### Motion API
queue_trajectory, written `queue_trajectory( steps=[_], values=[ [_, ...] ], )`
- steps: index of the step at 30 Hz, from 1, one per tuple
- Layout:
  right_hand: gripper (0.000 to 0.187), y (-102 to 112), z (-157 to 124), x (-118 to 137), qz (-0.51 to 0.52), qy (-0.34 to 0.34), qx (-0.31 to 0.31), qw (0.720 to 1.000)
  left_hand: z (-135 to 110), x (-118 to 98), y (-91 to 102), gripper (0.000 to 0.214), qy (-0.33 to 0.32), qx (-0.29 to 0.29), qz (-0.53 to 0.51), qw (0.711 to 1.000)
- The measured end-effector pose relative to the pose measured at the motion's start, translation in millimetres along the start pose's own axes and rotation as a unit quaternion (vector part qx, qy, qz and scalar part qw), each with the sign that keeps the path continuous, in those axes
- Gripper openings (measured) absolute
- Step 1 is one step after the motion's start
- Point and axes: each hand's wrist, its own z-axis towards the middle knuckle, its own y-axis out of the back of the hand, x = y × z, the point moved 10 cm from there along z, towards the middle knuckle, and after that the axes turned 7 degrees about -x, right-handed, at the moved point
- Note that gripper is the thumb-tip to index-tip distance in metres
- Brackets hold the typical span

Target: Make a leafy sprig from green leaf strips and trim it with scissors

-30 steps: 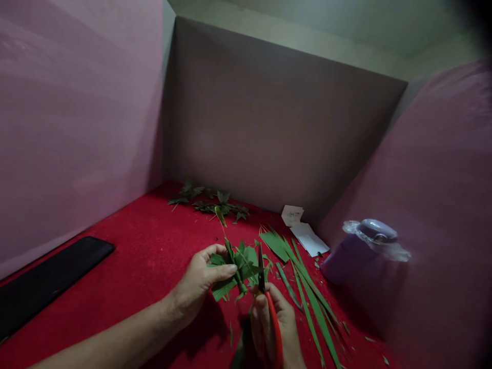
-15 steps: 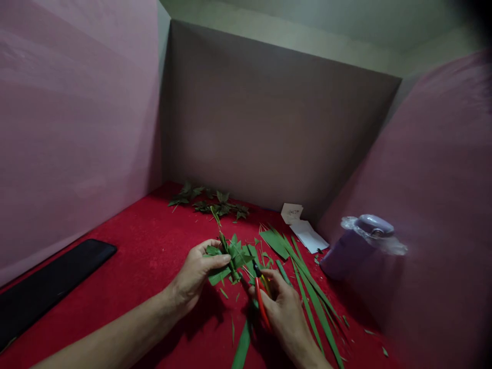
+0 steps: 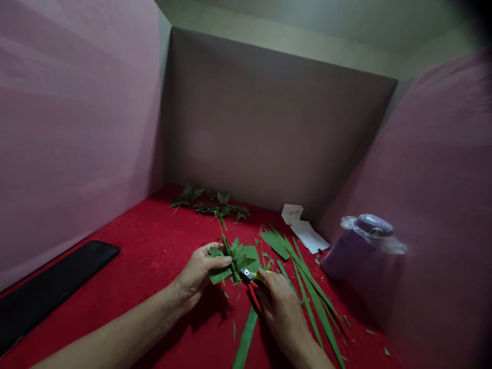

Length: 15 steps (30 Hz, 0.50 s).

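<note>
My left hand (image 3: 200,271) pinches a small bundle of green leaves (image 3: 237,252) between thumb and fingers. A thin stem (image 3: 221,221) sticks up from around the bundle. Wrapped round the red and yellow handles of a pair of pruning shears (image 3: 251,283), my right hand (image 3: 282,305) keeps the metal head beside the lower right of the bundle. Whether the blades touch the leaves I cannot tell. Below the shears a wide green leaf strip (image 3: 246,338) lies on the red cloth (image 3: 161,246).
Long green leaf blades (image 3: 313,292) lie to the right. Leafy sprigs (image 3: 219,204) rest at the back. White papers (image 3: 308,237) and a purple container (image 3: 351,251) with clear plastic stand right, a black flat object (image 3: 57,277) left. Pink walls (image 3: 80,128) enclose the sides.
The shears have turned so that their metal head now points left, toward the bundle. My right hand has rotated with them. My left hand has barely moved.
</note>
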Motion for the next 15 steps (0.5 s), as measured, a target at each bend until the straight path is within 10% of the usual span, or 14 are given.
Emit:
queue_trajectory(
  steps=[6, 15],
  values=[
    [0.024, 13, 5, -6, 0.144, -0.074, -0.032, 0.986, -1, 5, -2.4, 0.03, 0.003, 0.001, 0.003, 1.0],
    [0.033, -10, -3, -10, 0.419, -0.208, -0.005, 0.884, -4, 10, -10.0, 0.029, -0.01, 0.028, -0.007, 1.0]
  ],
)
